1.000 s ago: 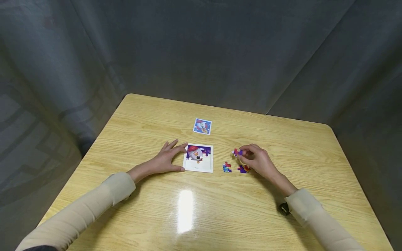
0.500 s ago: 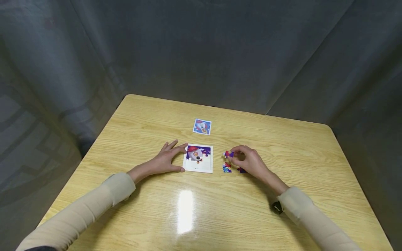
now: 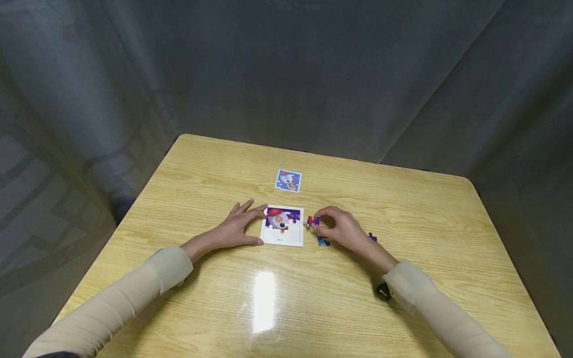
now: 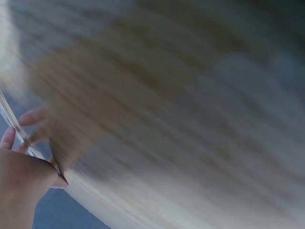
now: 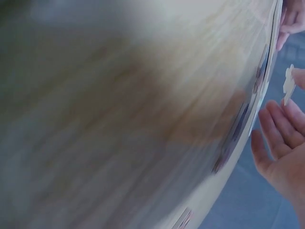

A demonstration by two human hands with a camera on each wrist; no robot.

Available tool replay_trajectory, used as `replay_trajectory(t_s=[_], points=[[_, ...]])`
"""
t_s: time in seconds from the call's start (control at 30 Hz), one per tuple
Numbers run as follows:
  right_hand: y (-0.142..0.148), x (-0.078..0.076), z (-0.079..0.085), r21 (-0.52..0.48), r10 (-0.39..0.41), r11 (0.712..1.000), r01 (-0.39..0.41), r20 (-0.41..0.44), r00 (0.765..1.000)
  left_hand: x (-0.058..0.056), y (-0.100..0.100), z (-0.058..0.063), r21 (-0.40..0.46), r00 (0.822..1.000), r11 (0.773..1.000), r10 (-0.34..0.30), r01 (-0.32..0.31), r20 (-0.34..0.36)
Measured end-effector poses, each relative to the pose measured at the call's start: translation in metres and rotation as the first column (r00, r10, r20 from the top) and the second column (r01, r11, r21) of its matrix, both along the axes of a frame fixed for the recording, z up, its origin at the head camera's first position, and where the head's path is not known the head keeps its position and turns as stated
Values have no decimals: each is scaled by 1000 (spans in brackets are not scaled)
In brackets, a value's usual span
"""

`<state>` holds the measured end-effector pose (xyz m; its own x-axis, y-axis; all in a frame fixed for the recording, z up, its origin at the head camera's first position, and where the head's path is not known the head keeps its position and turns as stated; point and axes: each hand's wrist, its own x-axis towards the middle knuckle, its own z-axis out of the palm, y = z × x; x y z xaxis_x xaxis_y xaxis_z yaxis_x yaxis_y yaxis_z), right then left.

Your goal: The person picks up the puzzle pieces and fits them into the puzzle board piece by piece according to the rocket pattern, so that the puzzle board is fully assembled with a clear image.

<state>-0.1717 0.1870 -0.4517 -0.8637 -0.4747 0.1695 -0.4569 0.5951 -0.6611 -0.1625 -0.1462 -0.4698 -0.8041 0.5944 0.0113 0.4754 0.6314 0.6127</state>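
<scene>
Near the middle of the table lies a white square jigsaw tray (image 3: 281, 238), its upper part filled with pieces showing a grey-white dog in a red cap. My left hand (image 3: 235, 226) rests at the tray's left side, index finger at the top corner and thumb at the bottom one, spread apart. Between thumb and fingertips my right hand (image 3: 342, 229) pinches a red and purple puzzle piece (image 3: 311, 222), just off the tray's right edge. In the right wrist view the held piece (image 5: 288, 85) shows pale and edge-on, above the table.
A blue-red puzzle piece (image 3: 323, 241) lies below the right fingertips. Past the right wrist a purple puzzle piece (image 3: 373, 237) shows in part. Behind the tray lies a small picture card (image 3: 288, 180) of the same dog. Dark curtains (image 3: 286, 74) surround the wooden table (image 3: 215, 164).
My right hand has moved left with the pinched piece, from among the loose pieces to the tray's right edge. It now covers one loose piece and uncovers another. The left hand stays put.
</scene>
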Motion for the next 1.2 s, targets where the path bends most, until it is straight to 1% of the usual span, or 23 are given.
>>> replay_trajectory(t_s=[0.2,0.37,0.57,0.7,0.87,1.2], points=[[-12,-3,-3,-41,49,998,-50,-14,999,0,0,1,-1,1000,1000,-2,2,3],[-22,-5,-4,-63,99,993,-102,-54,994,1,0,2,-3,1000,1000,1,-1,16],[-31,-7,-5,-12,118,993,-119,-63,991,0,0,2,-3,1000,1000,3,-3,11],[-33,-8,-6,17,118,993,-118,-48,992,0,0,3,-4,1000,1000,4,-4,10],[-36,-10,-7,27,127,992,-126,-17,992,0,0,2,-10,1000,1000,7,-7,9],[-38,-12,-6,73,142,988,-139,-31,989,0,1,3,-5,1000,1000,3,-3,13]])
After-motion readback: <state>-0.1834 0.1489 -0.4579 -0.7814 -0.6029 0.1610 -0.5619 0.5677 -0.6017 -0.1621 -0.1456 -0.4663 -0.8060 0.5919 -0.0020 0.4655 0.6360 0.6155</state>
